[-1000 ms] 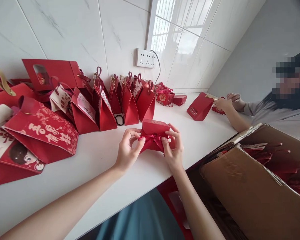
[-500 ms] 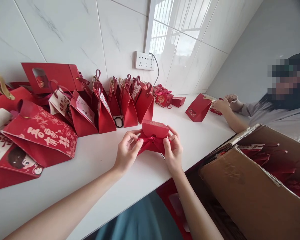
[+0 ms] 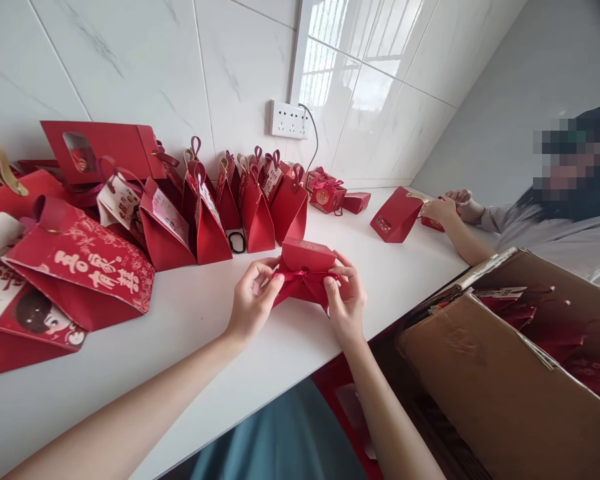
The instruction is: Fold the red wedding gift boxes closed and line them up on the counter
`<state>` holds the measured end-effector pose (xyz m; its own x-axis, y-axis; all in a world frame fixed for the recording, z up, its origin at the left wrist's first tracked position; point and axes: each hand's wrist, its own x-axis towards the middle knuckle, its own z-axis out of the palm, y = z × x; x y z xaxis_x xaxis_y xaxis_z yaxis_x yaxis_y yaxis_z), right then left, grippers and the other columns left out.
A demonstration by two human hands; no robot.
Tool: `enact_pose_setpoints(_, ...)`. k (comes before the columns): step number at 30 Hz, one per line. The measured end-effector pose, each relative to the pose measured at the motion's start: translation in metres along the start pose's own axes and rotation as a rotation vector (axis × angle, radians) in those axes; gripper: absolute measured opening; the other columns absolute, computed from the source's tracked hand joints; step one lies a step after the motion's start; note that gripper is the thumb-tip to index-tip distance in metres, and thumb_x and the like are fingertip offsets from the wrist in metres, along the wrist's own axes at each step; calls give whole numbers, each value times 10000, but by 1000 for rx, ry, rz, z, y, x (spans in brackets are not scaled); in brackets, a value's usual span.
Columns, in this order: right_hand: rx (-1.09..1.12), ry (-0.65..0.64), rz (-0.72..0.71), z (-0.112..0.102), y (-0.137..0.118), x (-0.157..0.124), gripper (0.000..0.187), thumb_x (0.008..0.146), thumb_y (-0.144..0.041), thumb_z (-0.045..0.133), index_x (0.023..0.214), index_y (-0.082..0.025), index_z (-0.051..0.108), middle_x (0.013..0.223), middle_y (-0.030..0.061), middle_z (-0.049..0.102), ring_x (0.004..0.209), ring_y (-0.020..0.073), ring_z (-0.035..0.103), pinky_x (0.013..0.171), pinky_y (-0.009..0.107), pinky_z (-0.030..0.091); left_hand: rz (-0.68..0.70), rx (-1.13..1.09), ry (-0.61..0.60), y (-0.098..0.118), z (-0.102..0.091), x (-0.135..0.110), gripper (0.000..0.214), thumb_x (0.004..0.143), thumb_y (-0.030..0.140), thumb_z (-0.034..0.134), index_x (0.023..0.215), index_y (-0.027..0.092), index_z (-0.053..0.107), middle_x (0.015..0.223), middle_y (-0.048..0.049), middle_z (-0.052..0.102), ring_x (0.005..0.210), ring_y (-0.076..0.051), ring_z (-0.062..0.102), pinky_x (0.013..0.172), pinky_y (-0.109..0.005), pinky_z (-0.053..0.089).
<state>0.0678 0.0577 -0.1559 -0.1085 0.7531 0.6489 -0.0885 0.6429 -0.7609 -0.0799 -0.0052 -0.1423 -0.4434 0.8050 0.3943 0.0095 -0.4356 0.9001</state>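
A small red gift box with a red ribbon bow sits on the white counter in front of me. My left hand pinches the left end of the ribbon, fingers closed. My right hand pinches the right end, fingers curled against the box's side. Both hands rest on the counter around the box.
A row of standing red gift bags lines the tiled wall, with larger red bags lying at left. An open cardboard box stands at right. Another person's hands hold a red bag at the far right.
My fingers have shifted slightly on the ribbon and the bow has drawn tighter. The box has stayed in place.
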Motion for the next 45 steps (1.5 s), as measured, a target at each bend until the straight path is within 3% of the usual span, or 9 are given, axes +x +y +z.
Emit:
enact_pose_setpoints(10, -67, 61, -2, -1, -1, 1, 210, 906, -337, 551, 759, -189, 533, 1265, 120, 564, 1166, 265, 597, 838, 394, 565, -10, 41, 4, 1, 0, 0, 246, 771, 353, 666, 691, 196, 495, 1056, -65, 670, 1024, -210, 642, 864, -308, 531)
enact_pose_setpoints(15, 46, -39, 27, -2, 0, 0, 144, 884, -356, 595, 905, -213, 600, 1349, 113, 496, 1279, 275, 498, 877, 401, 563, -34, 47, 37, 4, 0, 2, 264, 750, 376, 665, 672, 202, 484, 1056, -73, 685, 1004, -232, 647, 845, -340, 536)
enact_pose_setpoints(25, 197, -90, 120, 0, 0, -1, 183, 867, -357, 627, 976, -234, 547, 1376, 102, 450, 1269, 273, 492, 923, 466, 546, -17, 45, 5, 4, 0, 2, 285, 761, 404, 660, 674, 203, 477, 1075, -77, 672, 1029, -235, 631, 869, -351, 522)
enact_pose_setpoints(45, 151, -90, 102, 2, 2, -1, 196, 885, -382, 594, 997, -235, 527, 1360, 105, 470, 1215, 250, 538, 925, 453, 546, 0, 67, 9, 3, -1, 2, 303, 753, 415, 665, 644, 200, 482, 1054, -78, 654, 1058, -244, 610, 880, -358, 524)
